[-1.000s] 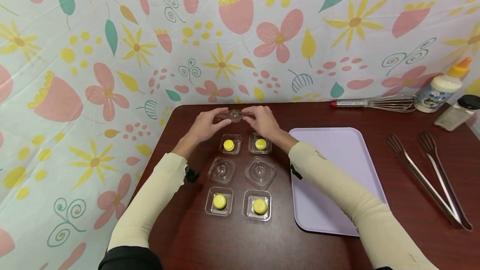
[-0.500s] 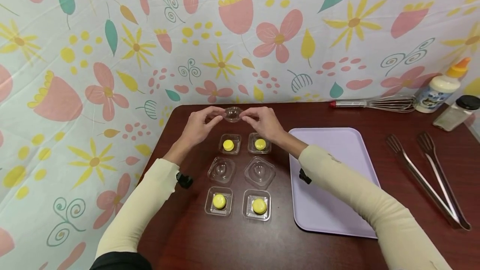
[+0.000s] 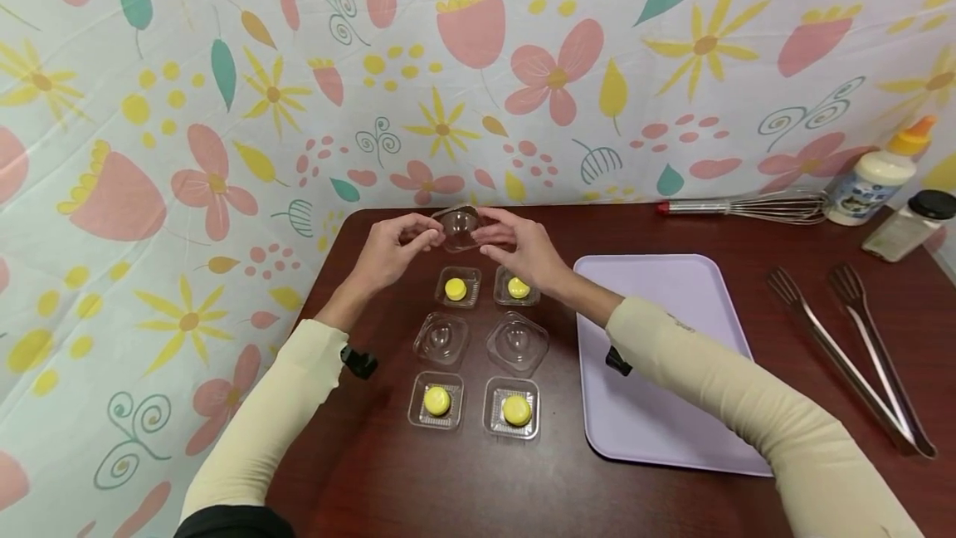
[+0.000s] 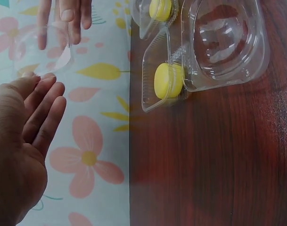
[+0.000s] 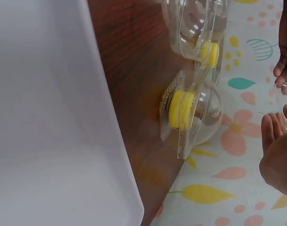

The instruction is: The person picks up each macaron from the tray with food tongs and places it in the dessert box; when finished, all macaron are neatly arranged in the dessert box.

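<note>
A clear domed plastic lid (image 3: pixel 458 224) is held up, tilted, above the far end of the table. My left hand (image 3: pixel 393 250) pinches its left edge between thumb and fingertips, as the left wrist view also shows at the lid (image 4: pixel 43 54). My right hand (image 3: pixel 525 252) touches the lid's right side with straight fingers, the thumb standing apart. Just nearer are two clear square trays, each with a yellow macaron (image 3: pixel 456 289); my right hand partly covers the right one. In the right wrist view a clear dome (image 5: pixel 211 113) appears behind a macaron (image 5: pixel 182 109).
Two clear domed pieces (image 3: pixel 441 340) lie in the middle row, with two macaron trays (image 3: pixel 511 430) nearer. A lilac tray (image 3: pixel 657 430) stands to the right. Beyond it are tongs (image 3: pixel 870 355), a whisk (image 3: pixel 739 206), a glue-like bottle (image 3: pixel 870 185) and a jar (image 3: pixel 907 227). Patterned cloth hangs behind.
The lid has turned from nearly edge-on to show more of its face. My left hand has shifted slightly left, and the right hand's fingers have spread.
</note>
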The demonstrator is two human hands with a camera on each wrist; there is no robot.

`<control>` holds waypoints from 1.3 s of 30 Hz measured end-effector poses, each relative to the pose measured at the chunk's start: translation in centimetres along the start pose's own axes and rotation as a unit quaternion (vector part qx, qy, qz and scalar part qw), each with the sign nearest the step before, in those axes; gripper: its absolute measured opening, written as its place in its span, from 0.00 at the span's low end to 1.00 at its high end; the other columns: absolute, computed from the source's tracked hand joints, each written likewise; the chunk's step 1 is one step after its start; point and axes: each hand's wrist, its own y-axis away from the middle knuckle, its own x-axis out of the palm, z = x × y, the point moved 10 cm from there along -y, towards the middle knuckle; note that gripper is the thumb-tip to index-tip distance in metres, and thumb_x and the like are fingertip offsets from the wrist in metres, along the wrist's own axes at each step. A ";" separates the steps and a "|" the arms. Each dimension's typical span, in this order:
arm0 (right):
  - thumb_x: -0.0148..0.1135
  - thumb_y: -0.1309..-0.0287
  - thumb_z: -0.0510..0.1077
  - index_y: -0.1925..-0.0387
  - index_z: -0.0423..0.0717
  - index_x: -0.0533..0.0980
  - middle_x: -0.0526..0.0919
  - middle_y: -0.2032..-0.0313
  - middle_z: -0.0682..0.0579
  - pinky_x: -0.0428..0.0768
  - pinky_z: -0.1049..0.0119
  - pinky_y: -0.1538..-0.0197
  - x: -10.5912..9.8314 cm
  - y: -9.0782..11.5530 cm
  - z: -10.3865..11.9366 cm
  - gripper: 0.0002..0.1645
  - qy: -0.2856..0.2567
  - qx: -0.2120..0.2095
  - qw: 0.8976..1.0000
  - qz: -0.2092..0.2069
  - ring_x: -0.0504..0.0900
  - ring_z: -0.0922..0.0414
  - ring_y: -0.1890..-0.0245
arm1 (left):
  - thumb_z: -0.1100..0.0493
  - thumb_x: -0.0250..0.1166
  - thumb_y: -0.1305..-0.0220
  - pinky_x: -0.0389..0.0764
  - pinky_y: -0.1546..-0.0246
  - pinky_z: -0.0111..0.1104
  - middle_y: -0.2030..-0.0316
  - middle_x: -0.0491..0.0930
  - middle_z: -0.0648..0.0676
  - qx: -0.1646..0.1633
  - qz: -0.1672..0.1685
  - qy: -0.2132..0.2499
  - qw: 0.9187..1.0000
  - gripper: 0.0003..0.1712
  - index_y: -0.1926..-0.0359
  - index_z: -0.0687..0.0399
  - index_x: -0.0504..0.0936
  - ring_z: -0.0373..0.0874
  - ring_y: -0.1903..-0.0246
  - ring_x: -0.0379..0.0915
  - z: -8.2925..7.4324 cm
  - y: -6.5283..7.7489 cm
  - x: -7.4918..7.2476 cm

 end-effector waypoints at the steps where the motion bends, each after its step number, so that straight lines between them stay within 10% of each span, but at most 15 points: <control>1: 0.71 0.37 0.27 0.26 0.39 0.71 0.88 0.45 0.42 0.86 0.58 0.45 0.0 0.1 0.2 0.40 -0.004 -0.008 1.000 0.000 0.88 0.47 0.45 | 0.61 0.66 0.24 0.88 0.55 0.43 0.60 0.91 0.54 -0.004 0.006 0.005 1.000 0.08 0.50 0.58 0.89 0.47 0.61 0.88 0.0 0.0 0.1; 9: 0.74 0.44 0.23 0.20 0.42 0.63 0.76 0.29 0.41 0.84 0.60 0.42 0.4 0.2 1.7 0.53 0.011 -0.080 0.996 0.042 0.83 0.44 0.37 | 0.64 0.65 0.23 0.89 0.56 0.43 0.59 0.89 0.62 -0.046 0.048 0.057 0.996 0.10 0.47 0.65 0.87 0.55 0.59 0.89 0.7 0.1 0.8; 21: 0.84 0.47 0.36 0.22 0.42 0.68 0.78 0.30 0.44 0.79 0.53 0.34 0.5 0.4 1.6 0.53 0.134 -0.109 0.984 0.049 0.85 0.47 0.39 | 0.66 0.64 0.23 0.88 0.56 0.54 0.61 0.88 0.66 -0.104 0.095 0.112 0.984 0.12 0.48 0.72 0.85 0.63 0.61 0.88 1.2 0.4 1.8; 28: 0.84 0.48 0.36 0.23 0.35 0.67 0.74 0.28 0.39 0.80 0.51 0.35 1.1 0.7 1.2 0.53 0.165 -0.126 0.976 0.071 0.77 0.44 0.32 | 0.66 0.61 0.21 0.90 0.57 0.45 0.61 0.87 0.66 -0.131 0.119 0.119 0.977 0.13 0.44 0.71 0.84 0.70 0.59 0.87 1.9 0.8 2.2; 39: 0.87 0.50 0.45 0.28 0.34 0.72 0.80 0.34 0.38 0.81 0.50 0.36 1.3 0.5 0.0 0.50 0.184 -0.077 0.979 0.049 0.83 0.42 0.38 | 0.58 0.70 0.26 0.78 0.35 0.44 0.30 0.76 0.59 -0.029 0.097 -0.028 0.994 0.36 0.22 0.57 0.70 0.52 0.34 0.77 0.6 0.8 1.6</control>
